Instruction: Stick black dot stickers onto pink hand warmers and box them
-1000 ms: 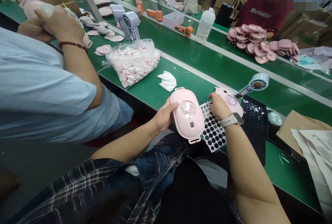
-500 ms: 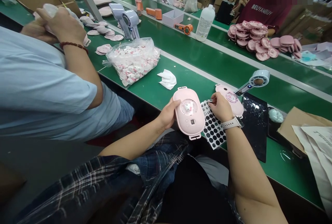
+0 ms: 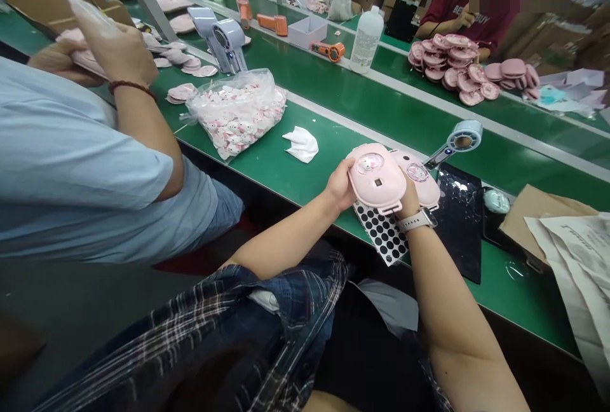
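Note:
My left hand (image 3: 341,184) grips the left edge of a pink oval device (image 3: 381,188) with strap loops, a small dark display and a white cat figure in a round window. The device is tilted. Behind it is my right hand (image 3: 410,201), its fingers hidden, so its grip cannot be made out. Below the device lies a white sheet of round black stickers (image 3: 381,233), partly covered. A second pink device (image 3: 426,188) rests on the bench just beyond my right hand, with a light-blue handheld fan (image 3: 452,144) standing beside it.
A black sheet (image 3: 460,224) and brown cardboard (image 3: 538,221) lie to the right. A plastic bag of small cat figures (image 3: 243,113), a white cloth (image 3: 302,144) and a white bottle (image 3: 366,40) stand farther off. At left, a co-worker in light blue (image 3: 86,164) handles pink parts.
My left hand has brought the pink device right and up, tipping it over the sticker sheet. My right hand, earlier pinching at the sheet, is now partly behind the device.

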